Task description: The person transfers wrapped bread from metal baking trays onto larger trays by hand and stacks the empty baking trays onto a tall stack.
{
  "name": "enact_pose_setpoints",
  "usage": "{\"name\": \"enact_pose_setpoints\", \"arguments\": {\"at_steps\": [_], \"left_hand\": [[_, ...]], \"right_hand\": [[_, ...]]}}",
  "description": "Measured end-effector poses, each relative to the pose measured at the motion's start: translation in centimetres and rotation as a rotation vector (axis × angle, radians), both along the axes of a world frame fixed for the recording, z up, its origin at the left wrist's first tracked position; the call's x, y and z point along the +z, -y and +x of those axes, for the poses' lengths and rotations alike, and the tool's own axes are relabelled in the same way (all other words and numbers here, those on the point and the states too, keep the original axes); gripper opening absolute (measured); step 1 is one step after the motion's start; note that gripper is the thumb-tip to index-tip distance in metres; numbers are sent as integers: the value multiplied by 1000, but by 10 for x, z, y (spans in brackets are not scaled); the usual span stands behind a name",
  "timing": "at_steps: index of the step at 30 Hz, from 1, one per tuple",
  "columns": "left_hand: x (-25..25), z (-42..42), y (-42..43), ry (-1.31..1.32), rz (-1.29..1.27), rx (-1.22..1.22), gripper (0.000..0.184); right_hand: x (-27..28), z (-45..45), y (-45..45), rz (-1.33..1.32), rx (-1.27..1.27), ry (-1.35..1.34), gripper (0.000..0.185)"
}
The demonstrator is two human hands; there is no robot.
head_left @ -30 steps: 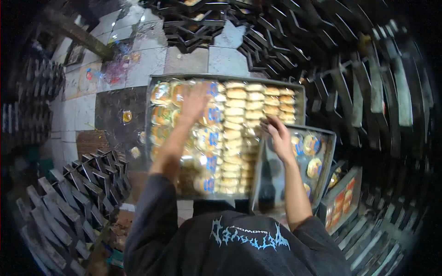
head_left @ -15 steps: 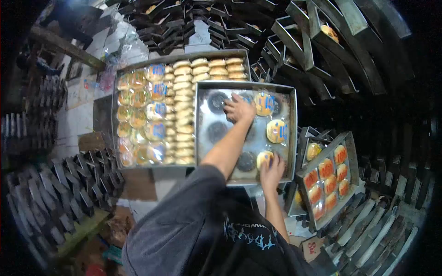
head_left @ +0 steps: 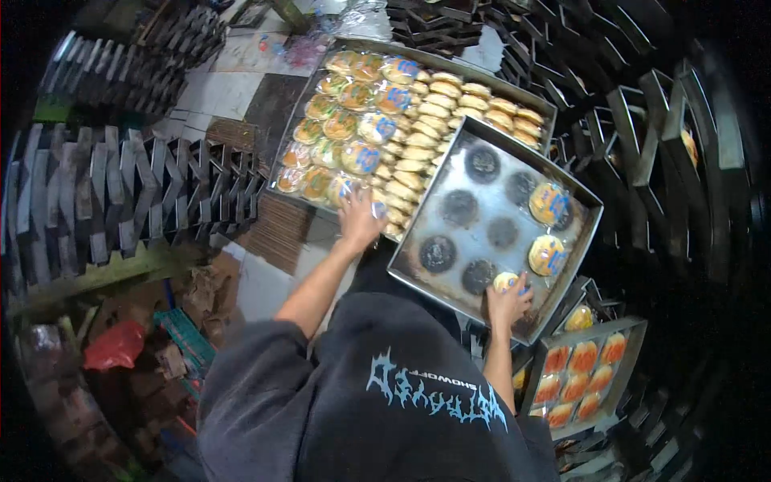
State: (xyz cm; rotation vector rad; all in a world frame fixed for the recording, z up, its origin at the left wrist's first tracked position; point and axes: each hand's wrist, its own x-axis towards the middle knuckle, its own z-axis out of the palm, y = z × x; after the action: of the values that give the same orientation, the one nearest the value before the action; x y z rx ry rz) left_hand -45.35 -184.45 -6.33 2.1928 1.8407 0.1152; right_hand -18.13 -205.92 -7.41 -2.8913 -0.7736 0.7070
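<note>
Left hand (head_left: 361,222) moved from small tray (head_left: 490,197) to big tray (head_left: 518,90); right hand (head_left: 507,305) has fingers spread round a bun (head_left: 505,281). Can't tell if either pinches; go gently imo.

Seen from above, the person's two bare arms reached away from the body, hands well apart. The left forearm (head_left: 321,287) slanted toward the far right, its elbow bent out to the left. The left hand (head_left: 360,221), the farther of the two, was back up, fingers pointing far and slightly spread; whether they gripped was unclear. The right forearm (head_left: 500,365) ran almost straight away from the body. The right hand (head_left: 506,307) stood nearer, also back up, thumb on the left, fingers on the right, bent into a grip.
</note>
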Motion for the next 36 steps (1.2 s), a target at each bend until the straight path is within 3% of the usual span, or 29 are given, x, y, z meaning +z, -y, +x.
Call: {"name": "enact_pose_setpoints", "arguments": {"at_steps": [2, 4, 8, 10, 11, 12, 13, 15, 17, 18, 21, 23, 26, 28, 29, 30, 31, 32, 33, 34, 35, 36], "left_hand": [[-15, 1, 0, -63, -69, -155, 69], [-40, 3, -17, -89, -96, -195, 75], [-70, -7, -37, -143, -119, -139, 74], [-82, -5, -32, -138, -59, -88, 73], [-83, -5, -37, -93, -70, -82, 71], [-84, -9, -45, -69, -99, -91, 73], [-81, -19, -53, -79, -172, -151, 71], [-68, -40, -63, -79, -258, -213, 68], [-45, -64, -66, 166, -212, -298, 60], [-39, -78, -65, 170, -219, -307, 60], [-24, -107, -76, 296, -180, -154, 52], [-20, -107, -101, 473, -20, -47, 40], [-19, -63, -149, 760, -102, -162, 24], [-40, -34, -159, 689, -132, -311, 22], [-46, -19, -160, 572, -156, -357, 21], [-51, -7, -159, 408, -158, -466, 23], [-65, -5, -154, 307, -58, -503, 23], [-76, 0, -145, 208, 46, -537, 23], [-72, 12, -133, 171, 45, -483, 23], [-61, 20, -123, 111, 54, -406, 23], [-44, 41, -114, 95, 61, -337, 22], [-22, 72, -105, 248, 39, -333, 24]], "right_hand": [[-12, 10, 16, 57, 3, 19, 90], [4, 22, 17, 233, -76, -165, 79], [115, -24, -90, 806, -476, -817, 66], [118, -59, -162, 668, -484, -975, 69], [92, -80, -202, 644, -351, -1026, 74], [102, -119, -259, 571, -280, -1008, 78], [49, -139, -290, 475, -164, -977, 77], [-33, -181, -342, 359, -42, -596, 74], [-52, -209, -368, 124, -15, -314, 73], [-62, -219, -375, 10, -20, -231, 73], [-78, -245, -372, 0, 50, -93, 73], [-83, -250, -372, 11, 27, -139, 73], [-74, -227, -368, 32, -10, -231, 71], [-96, -181, -335, 474, 112, -717, 65], [-44, -153, -325, 436, 72, -853, 54], [-14, -123, -302, 515, 116, -805, 43], [-7, -97, -271, 688, 86, -719, 39], [25, -62, -246, 767, 194, -372, 34], [31, -19, -206, 694, 131, -171, 29], [32, 19, -173, 687, -123, -143, 29], [16, 67, -139, 623, -122, 96, 32], [-4, 104, -116, 551, -124, 333, 36]]}}
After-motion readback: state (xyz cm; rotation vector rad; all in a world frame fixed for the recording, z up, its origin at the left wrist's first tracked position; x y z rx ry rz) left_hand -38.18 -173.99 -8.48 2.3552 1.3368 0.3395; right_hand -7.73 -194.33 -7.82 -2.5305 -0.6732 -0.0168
